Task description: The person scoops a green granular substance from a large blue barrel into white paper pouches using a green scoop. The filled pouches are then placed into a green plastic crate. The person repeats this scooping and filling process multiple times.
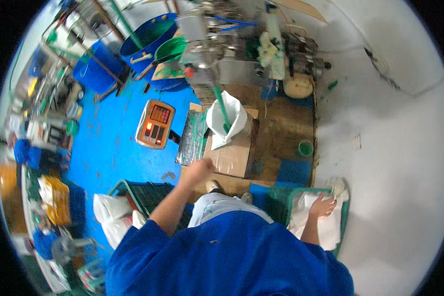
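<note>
An open white bag stands on a cardboard box in front of me. Into its mouth runs a green stream from the metal machine above. My left hand is curled closed at the near left edge of the box, below the bag; whether its fingers hold anything is hidden. Off to my right, my right hand has its fingers apart and reaches over white bags, which lie in a green crate. It looks to be at or just above the topmost bag.
A scale display with an orange frame stands left of the box. Another green crate, with filled white bags beside it, is at my left. Blue tubs stand farther back. A small green-stained cup sits near the right wall.
</note>
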Demonstrator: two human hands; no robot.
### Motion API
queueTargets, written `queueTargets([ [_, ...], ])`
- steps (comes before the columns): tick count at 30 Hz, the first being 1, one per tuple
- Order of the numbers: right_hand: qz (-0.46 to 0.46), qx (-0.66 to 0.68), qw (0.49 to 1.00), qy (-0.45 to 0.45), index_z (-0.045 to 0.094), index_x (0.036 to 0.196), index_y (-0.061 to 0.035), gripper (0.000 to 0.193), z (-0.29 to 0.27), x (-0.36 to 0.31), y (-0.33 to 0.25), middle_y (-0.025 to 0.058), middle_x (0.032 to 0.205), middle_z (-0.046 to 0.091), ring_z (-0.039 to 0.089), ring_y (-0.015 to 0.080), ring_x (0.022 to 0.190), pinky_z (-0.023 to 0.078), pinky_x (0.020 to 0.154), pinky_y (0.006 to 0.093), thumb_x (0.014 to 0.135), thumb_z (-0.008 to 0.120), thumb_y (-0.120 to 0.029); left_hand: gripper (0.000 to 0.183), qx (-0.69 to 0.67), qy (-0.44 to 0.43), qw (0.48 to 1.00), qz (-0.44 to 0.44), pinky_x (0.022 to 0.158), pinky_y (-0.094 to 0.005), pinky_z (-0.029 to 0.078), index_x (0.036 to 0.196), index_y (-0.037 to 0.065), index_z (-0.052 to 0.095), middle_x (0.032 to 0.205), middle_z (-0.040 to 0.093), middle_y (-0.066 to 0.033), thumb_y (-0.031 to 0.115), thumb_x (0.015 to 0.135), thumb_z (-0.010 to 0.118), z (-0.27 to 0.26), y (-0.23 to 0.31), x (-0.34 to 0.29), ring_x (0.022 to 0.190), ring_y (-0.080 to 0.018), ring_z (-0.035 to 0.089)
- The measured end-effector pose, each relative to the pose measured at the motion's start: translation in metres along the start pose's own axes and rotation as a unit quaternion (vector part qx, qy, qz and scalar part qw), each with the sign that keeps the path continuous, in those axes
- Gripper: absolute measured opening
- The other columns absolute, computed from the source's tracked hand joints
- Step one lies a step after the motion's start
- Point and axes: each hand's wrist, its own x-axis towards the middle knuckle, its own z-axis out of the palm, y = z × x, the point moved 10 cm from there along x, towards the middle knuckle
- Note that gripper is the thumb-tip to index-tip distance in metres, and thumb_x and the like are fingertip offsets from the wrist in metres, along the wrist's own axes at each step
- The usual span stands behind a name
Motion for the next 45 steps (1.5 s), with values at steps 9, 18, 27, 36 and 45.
queueTargets([
  [9, -0.115, 0.126, 0.985, 0.025, 0.043, 0.122, -0.0127, 0.049, -0.026, -0.012, -0.123, 0.0118, 0.126, 0.04, 0.04, 0.0323, 0.113, 0.031, 0.091, 0.0485, 0.077, 0.062, -0.019, 0.055, -0.157, 0.463, 0.871, -0.044, 0.066, -0.0345, 0.048, 0.115, 0.013, 0.049, 0.077, 0.06, -0.01, 0.02, 0.067, 0.075, -0.288, -0.12, 0.106, 0.073, -0.0239, 0.06],
  [18, -0.128, 0.278, 0.932, -0.195, 0.039, 0.122, -0.0091, 0.046, 0.024, -0.073, -0.142, 0.0171, 0.095, 0.057, 0.055, 0.0383, 0.089, 0.042, 0.081, 0.0459, 0.08, 0.057, -0.01, 0.033, -0.086, 0.403, 0.894, 0.178, 0.072, -0.0383, 0.049, 0.103, 0.014, 0.06, 0.09, 0.064, -0.0144, 0.019, 0.072, 0.07, -0.365, -0.087, 0.213, 0.085, -0.028, 0.063],
  [27, 0.026, 0.096, 0.971, -0.217, 0.031, 0.123, -0.0105, 0.05, 0.035, -0.122, -0.024, 0.0284, 0.094, 0.059, 0.056, 0.0452, 0.088, 0.043, 0.076, 0.051, 0.08, 0.055, -0.02, 0.019, -0.501, 0.407, 0.761, 0.065, 0.042, -0.0265, 0.045, 0.077, 0.0, 0.058, 0.06, 0.06, -0.0082, 0.017, 0.078, 0.066, -0.39, -0.149, 0.242, 0.047, -0.0133, 0.057],
  [36, 0.078, 0.155, 0.949, -0.262, 0.026, 0.126, -0.0007, 0.058, 0.072, -0.132, -0.004, 0.033, 0.116, 0.045, 0.047, 0.047, 0.103, 0.039, 0.088, 0.0479, 0.077, 0.055, -0.006, 0.021, -0.655, 0.436, 0.616, -0.041, 0.036, -0.0285, 0.045, 0.068, -0.002, 0.056, 0.056, 0.059, -0.0132, 0.015, 0.077, 0.06, -0.366, -0.195, 0.243, 0.041, -0.0182, 0.056],
  [45, 0.012, 0.349, 0.878, -0.328, 0.018, 0.132, -0.001, 0.063, 0.082, -0.141, -0.08, 0.0246, 0.124, 0.036, 0.048, 0.0332, 0.103, 0.042, 0.086, 0.0399, 0.08, 0.053, -0.005, 0.02, -0.664, 0.447, 0.598, -0.044, 0.034, -0.0285, 0.044, 0.068, -0.001, 0.055, 0.055, 0.059, -0.0128, 0.016, 0.076, 0.061, -0.372, -0.209, 0.231, 0.038, -0.0184, 0.054],
])
